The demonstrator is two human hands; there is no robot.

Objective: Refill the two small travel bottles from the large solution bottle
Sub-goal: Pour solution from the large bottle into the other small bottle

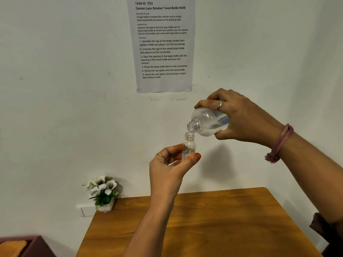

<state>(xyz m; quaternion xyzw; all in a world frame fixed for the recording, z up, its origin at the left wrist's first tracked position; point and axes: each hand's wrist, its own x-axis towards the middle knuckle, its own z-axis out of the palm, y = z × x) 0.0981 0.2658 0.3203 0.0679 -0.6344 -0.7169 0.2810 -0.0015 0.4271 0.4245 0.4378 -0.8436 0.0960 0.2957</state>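
Note:
My right hand (239, 117) grips the large clear solution bottle (207, 123), uncapped and tilted so its mouth points down and left. Just below that mouth stands one small clear travel bottle (188, 147), upright and uncapped, pinched between thumb and fingers of my left hand (167, 167). The two openings almost touch. Both bottles are held high in front of the wall, well above the table. A second travel bottle and the caps are out of view.
A wooden table (204, 229) lies below the hands. A small white pot of artificial flowers (102, 193) stands at its back left corner. A printed task sheet (161, 43) hangs on the wall. A dark red piece of furniture (27, 246) sits at lower left.

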